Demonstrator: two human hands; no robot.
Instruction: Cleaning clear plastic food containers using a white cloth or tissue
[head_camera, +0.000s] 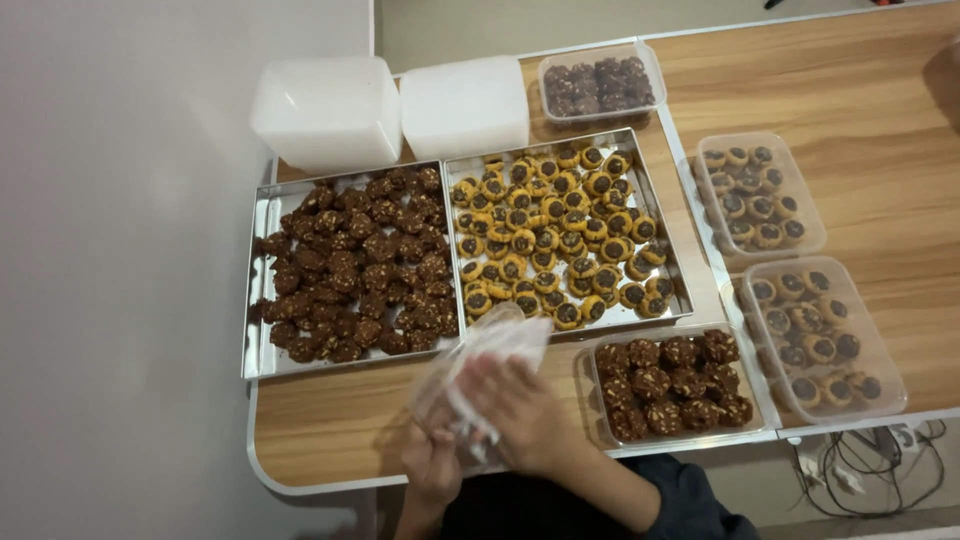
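— On the wooden worktop (860, 90)?
— Two metal trays side by side: left tray (258, 300) heaped with dark chocolate cookies (355, 265), right tray (672, 262) filled with yellow chocolate-centred cookies (555, 235).
— Behind them?
— Two white lidded tubs (325, 110), plus a clear box of dark cookies (600, 85).
— To the right?
— Three more clear boxes (760, 195), filled. Tangled cables (860, 465) below the edge.

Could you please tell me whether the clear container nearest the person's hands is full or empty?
Full: the clear container holds dark brown cookies packed edge to edge across its floor, with no lid on it.
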